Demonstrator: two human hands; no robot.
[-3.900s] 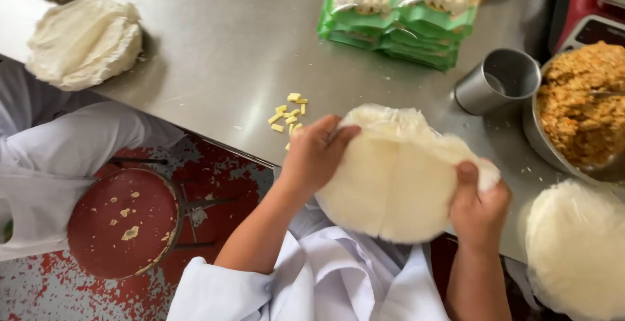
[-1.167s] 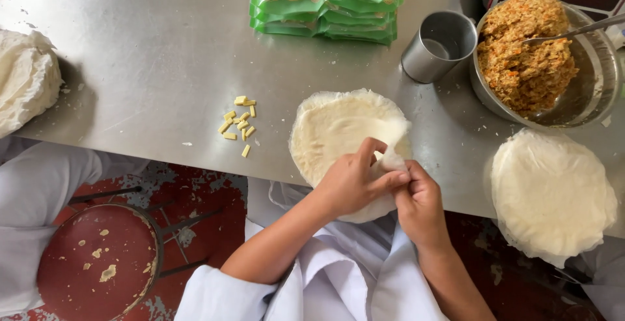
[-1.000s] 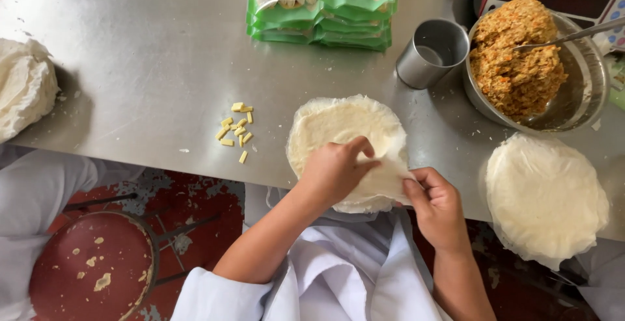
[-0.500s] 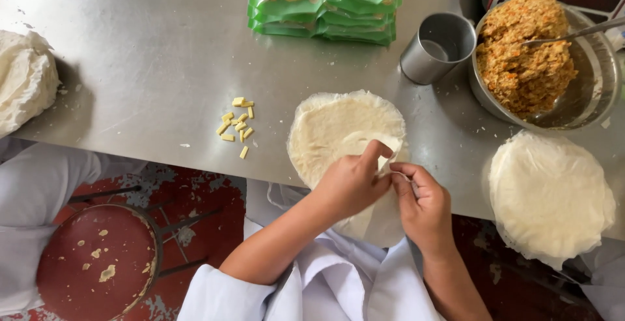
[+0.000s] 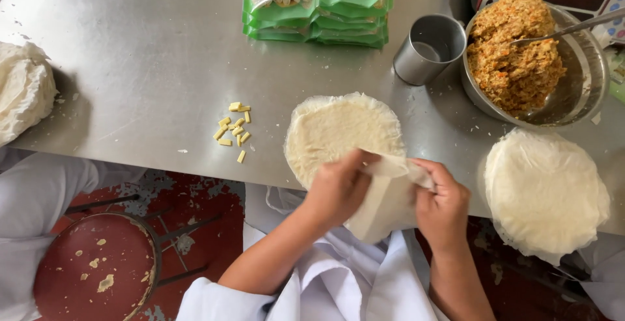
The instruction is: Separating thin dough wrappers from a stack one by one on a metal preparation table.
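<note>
Top wrapper sheet point(image 5: 384, 197) half peeled off wrapper stack point(image 5: 335, 129), hanging over counter point(image 5: 143, 47) edge. Left hand point(image 5: 338, 187) pinches its near edge; right hand point(image 5: 443, 200) grips the lifted corner. Right of hands: second stack point(image 5: 543, 191). Beyond: filling bowl point(image 5: 573, 93), metal cup point(image 5: 426, 47).

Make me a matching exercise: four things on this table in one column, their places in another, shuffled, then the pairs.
Things:
1. metal cup
2. bowl of orange-brown filling
3. yellow bits
4. green packets

Places:
A. top middle of the table
B. left of the wrapper being peeled
C. just left of the bowl
D. far right, a spoon in it

Pairs: 1-C, 2-D, 3-B, 4-A
</note>
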